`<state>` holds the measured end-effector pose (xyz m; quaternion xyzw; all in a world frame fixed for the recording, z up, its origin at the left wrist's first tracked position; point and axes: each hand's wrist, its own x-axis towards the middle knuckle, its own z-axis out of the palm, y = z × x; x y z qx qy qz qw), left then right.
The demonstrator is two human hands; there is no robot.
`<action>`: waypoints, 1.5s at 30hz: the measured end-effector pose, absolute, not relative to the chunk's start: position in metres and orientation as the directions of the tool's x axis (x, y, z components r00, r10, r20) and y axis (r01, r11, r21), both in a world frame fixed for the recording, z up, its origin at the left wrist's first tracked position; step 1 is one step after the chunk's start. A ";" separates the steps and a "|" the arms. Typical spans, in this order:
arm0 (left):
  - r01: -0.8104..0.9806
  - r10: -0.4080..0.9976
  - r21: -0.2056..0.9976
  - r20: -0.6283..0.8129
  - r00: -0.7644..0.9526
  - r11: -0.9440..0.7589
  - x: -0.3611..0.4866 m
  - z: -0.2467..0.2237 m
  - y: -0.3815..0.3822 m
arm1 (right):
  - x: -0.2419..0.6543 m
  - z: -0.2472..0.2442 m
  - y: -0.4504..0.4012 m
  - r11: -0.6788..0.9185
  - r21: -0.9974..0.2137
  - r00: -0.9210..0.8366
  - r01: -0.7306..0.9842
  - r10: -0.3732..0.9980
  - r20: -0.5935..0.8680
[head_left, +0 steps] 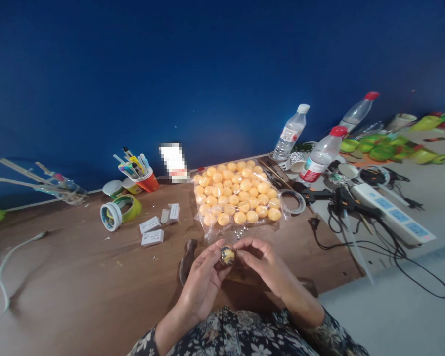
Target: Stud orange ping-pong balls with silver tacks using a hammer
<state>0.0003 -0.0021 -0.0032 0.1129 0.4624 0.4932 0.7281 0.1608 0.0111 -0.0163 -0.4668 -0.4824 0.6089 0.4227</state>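
Observation:
A small round ball (227,255), patterned in yellow and dark tones, is held near the table's front edge. My left hand (206,277) has its fingers closed round the left side of it. My right hand (260,258) pinches at its right side with thumb and forefinger. Just beyond the hands lies a clear plastic pack of yellow-orange balls (239,193). A dark curved object (187,259) rests on the table left of my left hand, partly hidden by it.
On the wooden table (77,277) stand a cup of pens (148,181), tape rolls (111,216) and small white boxes (152,238). Plastic bottles (322,155), a glue gun (350,202), a power strip (395,212) and black cables lie to the right. A blue wall rises behind.

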 end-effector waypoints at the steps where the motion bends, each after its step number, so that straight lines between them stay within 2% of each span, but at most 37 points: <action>1: -0.615 0.823 0.619 -0.562 0.087 0.488 0.000 -0.004 -0.002 | 0.160 -0.017 0.011 -0.146 -0.989 -0.191 -0.028 0.972 -0.138; 12: -0.590 0.816 0.627 -0.568 0.101 0.509 0.001 -0.007 -0.003 | 0.153 -0.015 0.004 0.172 -0.945 -0.046 0.278 0.985 0.165; 15: -0.585 0.815 0.630 -0.571 0.098 0.511 0.001 -0.006 -0.002 | 0.153 -0.019 0.004 0.209 -0.944 -0.065 0.257 0.978 0.199; 22: -0.547 0.824 0.663 -0.558 0.095 0.512 0.004 0.000 -0.002 | 0.154 -0.024 0.006 0.120 -0.987 -0.026 0.110 0.993 0.118; 28: -0.535 0.845 0.694 -0.530 0.074 0.482 0.004 0.001 -0.003 | 0.156 -0.026 0.005 0.243 -0.962 -0.016 0.125 0.970 0.243; 38: -0.521 0.855 0.714 -0.516 0.060 0.467 0.003 -0.001 -0.004 | 0.157 -0.025 0.005 0.363 -0.919 -0.051 0.150 0.932 0.360; 45: -0.504 0.855 0.728 -0.518 0.040 0.465 0.002 0.000 -0.003 | 0.157 -0.027 0.005 0.458 -0.868 -0.140 0.193 0.888 0.437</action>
